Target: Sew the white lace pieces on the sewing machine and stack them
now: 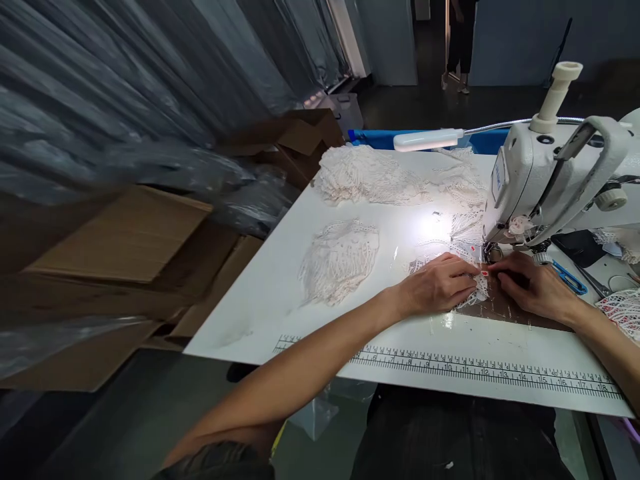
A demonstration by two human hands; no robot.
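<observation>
My left hand [439, 285] lies palm down on a piece of white lace [470, 288], its fingers curled and pressing the lace flat just in front of the needle of the white sewing machine [537, 180]. My right hand [531, 287] rests beside it on the right, fingertips pinched on the same lace near the presser foot. The fingertips of both hands almost meet under the machine's lamp glare.
Two heaps of white lace pieces [340, 260] [373, 175] lie on the white table [280, 293], with a printed ruler [490, 371] along its front edge. Blue-handled scissors [567, 277] lie right of the machine. Cardboard boxes [125, 233] stand left. A person [460, 40] stands far back.
</observation>
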